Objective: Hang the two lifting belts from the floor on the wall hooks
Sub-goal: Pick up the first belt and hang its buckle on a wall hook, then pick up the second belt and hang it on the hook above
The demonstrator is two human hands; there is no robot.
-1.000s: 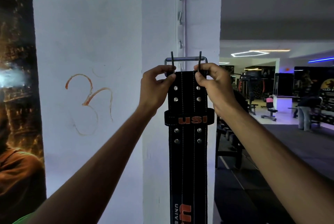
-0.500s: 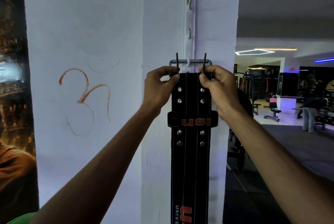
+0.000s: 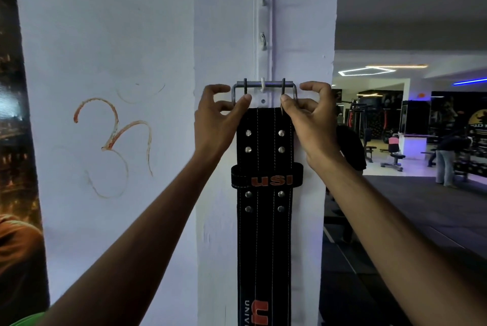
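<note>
A black lifting belt [image 3: 264, 233] with orange "USI" lettering hangs straight down the white pillar. Its metal buckle [image 3: 264, 85] rests over a white wall hook [image 3: 262, 85], the lowest on a vertical hook strip [image 3: 263, 9]. My left hand [image 3: 217, 119] pinches the buckle's left corner at the belt's top edge. My right hand [image 3: 307, 115] pinches the right corner the same way. Only one belt is in view.
Two more white hooks [image 3: 263, 40] sit higher on the strip. An orange symbol [image 3: 113, 141] is drawn on the wall to the left, beside a dark poster [image 3: 15, 167]. To the right, the gym floor has benches and a standing person [image 3: 445, 159].
The buckle has gone up onto the lowest hook and now rests over it. Both hands' outer fingers have loosened, spreading away from the buckle.
</note>
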